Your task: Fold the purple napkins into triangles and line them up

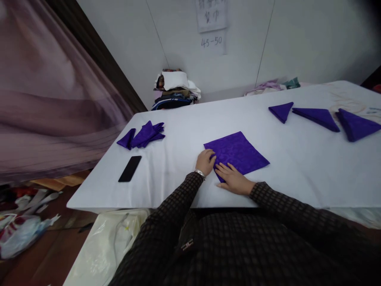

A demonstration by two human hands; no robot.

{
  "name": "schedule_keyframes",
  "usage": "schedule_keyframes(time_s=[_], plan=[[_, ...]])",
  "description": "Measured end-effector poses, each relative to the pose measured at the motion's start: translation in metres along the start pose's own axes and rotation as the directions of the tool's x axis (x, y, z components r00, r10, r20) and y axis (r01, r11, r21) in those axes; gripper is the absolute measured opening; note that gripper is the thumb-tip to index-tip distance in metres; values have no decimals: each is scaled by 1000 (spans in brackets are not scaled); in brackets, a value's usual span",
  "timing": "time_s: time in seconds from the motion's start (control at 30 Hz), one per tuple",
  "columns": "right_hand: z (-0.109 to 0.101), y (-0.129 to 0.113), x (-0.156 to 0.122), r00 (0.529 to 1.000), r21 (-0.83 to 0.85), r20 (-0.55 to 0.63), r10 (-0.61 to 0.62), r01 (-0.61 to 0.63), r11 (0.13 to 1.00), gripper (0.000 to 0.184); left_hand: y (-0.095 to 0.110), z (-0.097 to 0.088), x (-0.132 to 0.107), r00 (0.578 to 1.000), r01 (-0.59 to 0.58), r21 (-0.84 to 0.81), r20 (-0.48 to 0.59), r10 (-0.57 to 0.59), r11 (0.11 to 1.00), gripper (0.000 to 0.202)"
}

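A square purple napkin [238, 151] lies flat on the white table [297, 167] in front of me. My left hand [205, 161] rests at the napkin's near left corner with its fingers curled onto the cloth edge. My right hand [233, 178] lies flat on the napkin's near corner, fingers stretched out and pointing left. A silver bracelet sits on my left wrist.
Three folded purple triangles [318, 117] lie at the far right. A loose pile of purple napkins [143, 135] sits at the far left, with a black phone [130, 168] nearer the edge. Stacked cloths [175, 89] stand by the wall. Bags lie on the floor at left.
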State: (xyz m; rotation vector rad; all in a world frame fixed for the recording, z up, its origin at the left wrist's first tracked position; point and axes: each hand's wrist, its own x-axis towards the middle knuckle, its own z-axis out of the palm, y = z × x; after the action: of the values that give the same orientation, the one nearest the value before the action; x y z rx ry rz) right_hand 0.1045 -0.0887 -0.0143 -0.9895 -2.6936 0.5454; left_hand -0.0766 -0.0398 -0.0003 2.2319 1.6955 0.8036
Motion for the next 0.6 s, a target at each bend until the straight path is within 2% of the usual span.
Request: schedule_keyframes(time_s=[0.1, 0.23, 0.33, 0.4, 0.5, 0.6], plan=[[6, -1, -3, 1000, -32, -6, -7, 7, 999, 70, 2, 11, 13, 991, -62, 124, 127, 46, 990, 36], [1, -3, -7, 999, -15, 30, 15, -14, 1000, 71, -2, 21, 30, 976, 21, 268, 202, -77, 963, 57], [-16, 0, 2, 995, 67, 96, 38, -44, 997, 73, -7, 24, 35, 959, 67, 304, 244, -145, 950, 65], [-30, 6, 17, 995, 91, 61, 77, -83, 992, 73, -10, 25, 35, 952, 59, 320, 268, -150, 946, 63], [-48, 21, 52, 986, 28, -43, 163, -162, 986, 70, -11, 26, 34, 946, 51, 341, 284, -155, 939, 62], [-52, 36, 89, 985, -42, -10, 170, -170, 984, 68, -11, 26, 34, 939, 49, 356, 302, -164, 933, 63]])
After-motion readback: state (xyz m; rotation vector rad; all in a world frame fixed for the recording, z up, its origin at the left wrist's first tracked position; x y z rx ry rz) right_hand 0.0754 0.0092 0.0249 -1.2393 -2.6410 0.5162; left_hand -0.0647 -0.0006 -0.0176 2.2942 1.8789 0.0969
